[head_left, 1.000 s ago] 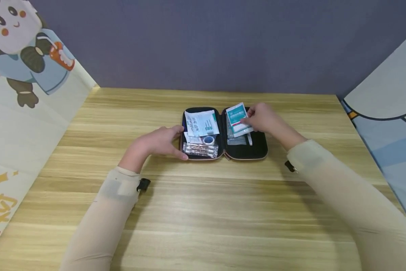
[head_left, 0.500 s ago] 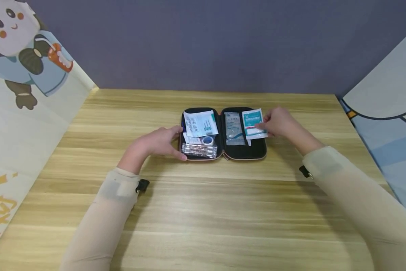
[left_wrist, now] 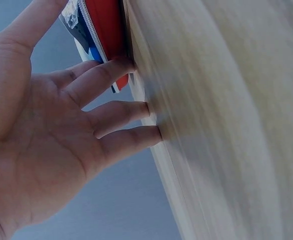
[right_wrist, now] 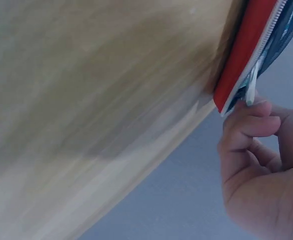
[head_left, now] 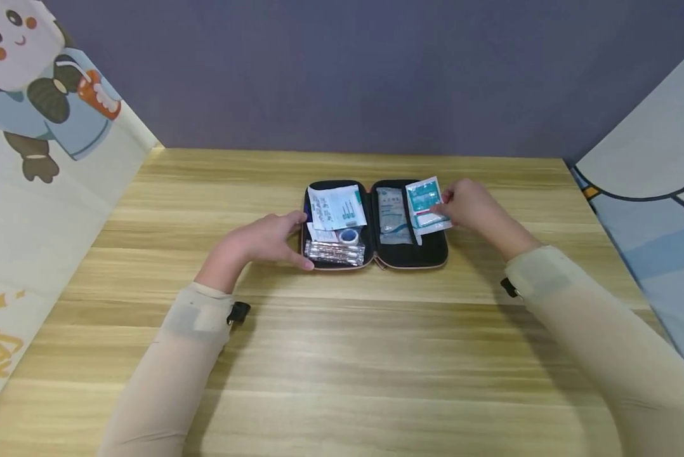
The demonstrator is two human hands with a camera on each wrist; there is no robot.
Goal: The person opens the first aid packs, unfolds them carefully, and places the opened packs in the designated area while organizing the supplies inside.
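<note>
A small zip case (head_left: 416, 256) with a black lining lies unfolded on the wooden table; its outside is red in both wrist views. My right hand (head_left: 472, 204) pinches a teal-and-white sachet (head_left: 424, 197) by its right side, over the case's right half. To its left lies a clear packet (head_left: 393, 216) beside a black strap. My left hand (head_left: 264, 240) is spread at the case's left edge, thumb at the near corner, with fingertips on the table in the left wrist view. The left half holds a white printed packet (head_left: 337, 208), a tape roll (head_left: 349, 237) and wrapped swabs (head_left: 335, 253).
The wooden table (head_left: 342, 355) stretches toward me and to both sides of the case. A grey-blue panel (head_left: 353, 76) rises behind it, and printed panels with cartoon figures stand left and right.
My right hand has moved right with the sachet, uncovering the clear packet and strap. Over the last half second the sachet has tilted slightly. My left hand has stayed at the case's edge.
</note>
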